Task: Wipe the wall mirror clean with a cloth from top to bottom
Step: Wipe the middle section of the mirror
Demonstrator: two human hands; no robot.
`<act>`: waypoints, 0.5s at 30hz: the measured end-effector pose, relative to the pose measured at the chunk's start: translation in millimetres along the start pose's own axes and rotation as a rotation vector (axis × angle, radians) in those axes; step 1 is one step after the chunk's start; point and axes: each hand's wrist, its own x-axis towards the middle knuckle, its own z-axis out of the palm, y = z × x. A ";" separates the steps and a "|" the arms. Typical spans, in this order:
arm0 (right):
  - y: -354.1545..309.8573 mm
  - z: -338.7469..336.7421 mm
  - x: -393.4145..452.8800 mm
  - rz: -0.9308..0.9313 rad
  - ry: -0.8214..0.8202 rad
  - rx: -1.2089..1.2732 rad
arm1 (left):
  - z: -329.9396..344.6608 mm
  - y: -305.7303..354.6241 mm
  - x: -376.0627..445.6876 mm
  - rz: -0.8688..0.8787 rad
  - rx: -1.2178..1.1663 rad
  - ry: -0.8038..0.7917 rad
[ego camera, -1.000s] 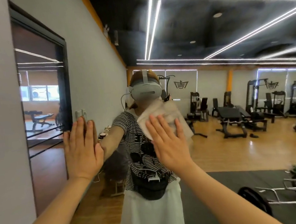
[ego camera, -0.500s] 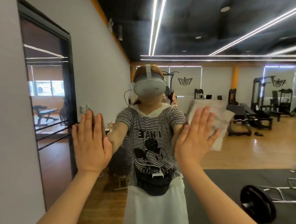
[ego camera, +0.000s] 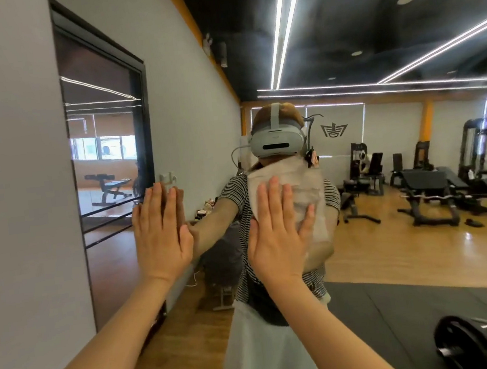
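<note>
Right hand (ego camera: pixel 275 238) flat, pressing cloth (ego camera: pixel 300 196) on mirror (ego camera: pixel 391 229). Left hand (ego camera: pixel 160 232) flat on mirror, left of cloth, holding nothing.

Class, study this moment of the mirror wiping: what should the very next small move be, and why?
Probably slide the right hand downward, keeping the cloth flat on the mirror: it sits at mid-height with glass below apparently unwiped, while the left hand braces on the glass.

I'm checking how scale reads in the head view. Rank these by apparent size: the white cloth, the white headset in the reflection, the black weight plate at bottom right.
1. White cloth, partly covered by the right hand.
2. Black weight plate, cropped by the frame, so its rank against the cloth is unsure.
3. White headset, a farther reflection in the wall mirror.
</note>
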 end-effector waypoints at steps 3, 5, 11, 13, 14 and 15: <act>-0.1 -0.4 -1.1 -0.006 0.013 0.002 | -1.3 1.0 -0.5 -0.003 -0.011 0.013; -0.6 -1.2 -0.9 -0.008 0.015 0.002 | -1.5 0.7 -1.2 -0.014 0.005 0.001; 0.3 -4.3 -2.4 -0.023 0.007 0.042 | -1.3 4.1 -3.6 -0.028 0.074 -0.005; 1.0 -4.2 -3.5 -0.031 0.007 0.070 | -1.1 4.9 -3.9 -0.034 0.101 -0.007; 1.5 -3.9 -4.1 -0.032 0.008 0.079 | -1.4 6.2 -3.8 -0.042 0.111 -0.010; 2.0 -3.8 -4.7 -0.033 0.011 0.082 | -2.2 7.6 -3.7 -0.049 0.116 -0.009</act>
